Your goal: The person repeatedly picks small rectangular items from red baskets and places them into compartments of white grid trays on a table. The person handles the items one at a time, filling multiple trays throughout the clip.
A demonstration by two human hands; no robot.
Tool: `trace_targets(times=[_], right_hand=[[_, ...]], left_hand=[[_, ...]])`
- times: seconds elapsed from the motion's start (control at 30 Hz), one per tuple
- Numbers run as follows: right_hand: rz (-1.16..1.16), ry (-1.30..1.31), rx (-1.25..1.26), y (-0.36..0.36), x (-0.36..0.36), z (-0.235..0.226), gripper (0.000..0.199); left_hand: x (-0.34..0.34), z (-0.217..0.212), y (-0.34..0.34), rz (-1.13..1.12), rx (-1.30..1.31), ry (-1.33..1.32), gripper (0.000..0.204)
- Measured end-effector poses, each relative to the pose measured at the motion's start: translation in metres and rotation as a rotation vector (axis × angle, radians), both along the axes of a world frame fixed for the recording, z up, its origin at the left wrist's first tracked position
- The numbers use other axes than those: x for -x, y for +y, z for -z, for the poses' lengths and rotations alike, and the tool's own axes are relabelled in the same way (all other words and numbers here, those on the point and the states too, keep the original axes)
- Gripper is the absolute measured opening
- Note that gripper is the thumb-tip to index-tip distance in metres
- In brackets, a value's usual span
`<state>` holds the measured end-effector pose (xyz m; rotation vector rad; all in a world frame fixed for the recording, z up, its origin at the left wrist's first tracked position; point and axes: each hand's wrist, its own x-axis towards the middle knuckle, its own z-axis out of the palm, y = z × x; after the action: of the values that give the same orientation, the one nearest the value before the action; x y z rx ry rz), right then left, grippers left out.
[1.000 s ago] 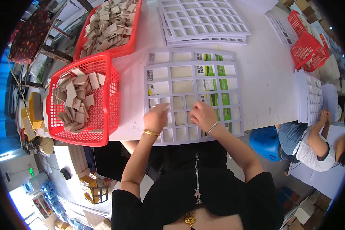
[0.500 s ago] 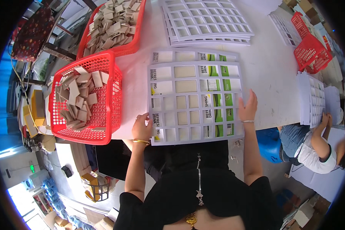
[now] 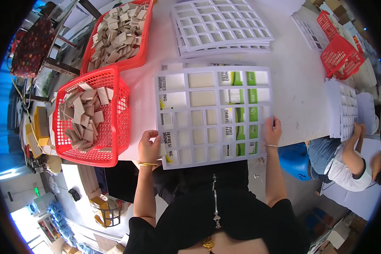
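Observation:
A white grid panel (image 3: pixel 203 142) with rows of rectangular openings lies in front of me at the table's near edge. Through its openings show white, cream and green printed pieces. My left hand (image 3: pixel 149 147) holds the panel's left edge near the lower corner, its fingers curled at the rim. On the opposite side, my right hand (image 3: pixel 273 132) grips the right edge; some of its fingers are hidden by the panel. Beneath the far edge, part of another printed sheet (image 3: pixel 170 67) sticks out.
A red basket (image 3: pixel 122 110) of flat beige pieces (image 3: pixel 87 116) stands to the left, and a fuller red basket (image 3: pixel 144 42) behind it. A stack of white grid panels (image 3: pixel 224 25) lies at the far side. Further right, another person (image 3: pixel 347 165) works beside more panels (image 3: pixel 347 101).
The panel has shifted nearer to me and covers more of the sheet beneath. My right hand has come down along the right edge, its spread fingers now closing on it.

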<state>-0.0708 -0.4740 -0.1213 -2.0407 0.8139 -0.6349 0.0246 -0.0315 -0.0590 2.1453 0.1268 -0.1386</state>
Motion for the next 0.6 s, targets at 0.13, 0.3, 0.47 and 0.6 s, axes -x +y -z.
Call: trace_targets(times=[0.13,0.3,0.47,0.6], right_hand=[[0.058,-0.024,-0.065,-0.080,0.022,0.004,0.033],[0.271,0.055,0.132,-0.237,0.053,-0.032,0.041],[0.405,0.265,0.732,-0.295,0.056,-0.094,0.058],[0.018,0.035,0.655,-0.213,0.014,-0.101,0.051]], left_hand=[[-0.007,-0.023,-0.046,0.133,-0.055,-0.101,0.015],[-0.009,-0.029,-0.156,0.446,0.184,-0.068,0.032],[-0.009,-0.033,-0.218,0.621,0.423,-0.079,0.026],[-0.014,-0.001,-0.213,0.398,0.750,0.080,0.013]])
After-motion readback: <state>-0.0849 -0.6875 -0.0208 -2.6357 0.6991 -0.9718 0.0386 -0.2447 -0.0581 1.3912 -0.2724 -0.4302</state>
